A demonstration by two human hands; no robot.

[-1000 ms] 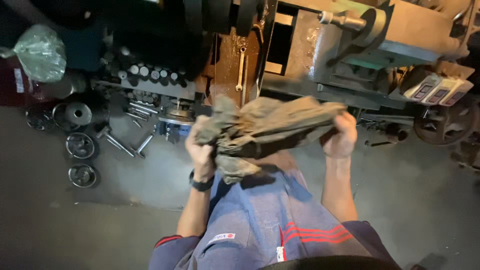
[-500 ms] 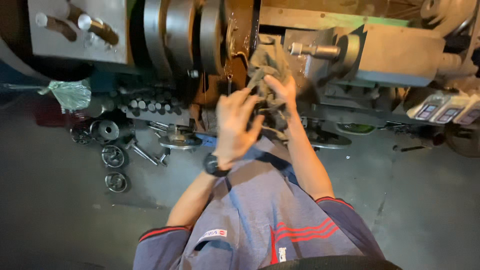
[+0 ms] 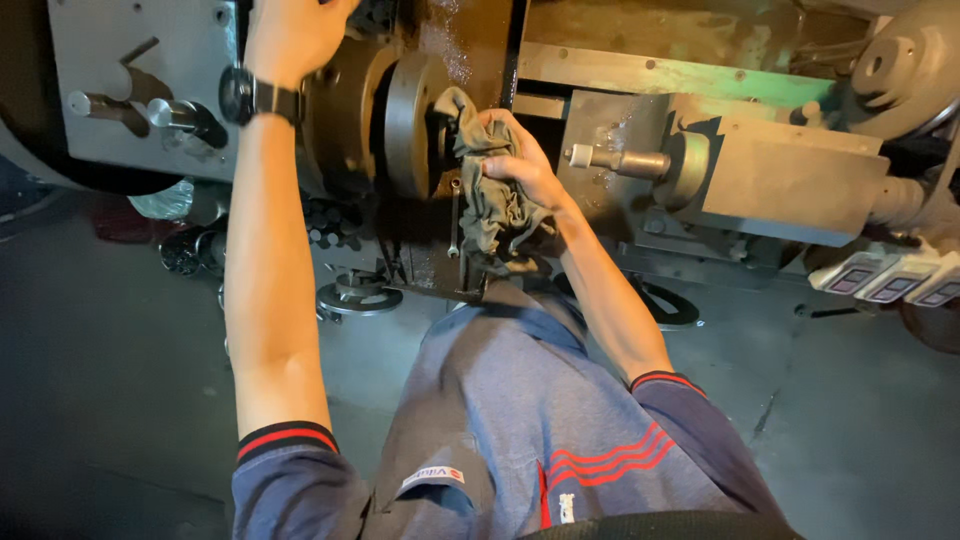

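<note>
Wiping step: my right hand point(image 3: 525, 165) clenched the rag point(image 3: 490, 200) against the chuck point(image 3: 405, 125) beside it; left hand point(image 3: 290, 35) braced above, grip unclear.

The rag point(image 3: 490, 195) is soft cloth, grey-green, wrinkled and dull. The round chuck point(image 3: 405, 125) beside it is dark metal, smooth with a faint shine. The handle point(image 3: 620, 160) is bare metal, a bit shiny. The machine body point(image 3: 790, 180) is painted metal, matt and scuffed. The watch point(image 3: 245, 97) is black and glossy. The floor point(image 3: 100, 380) looks rough, grey and dull.
</note>
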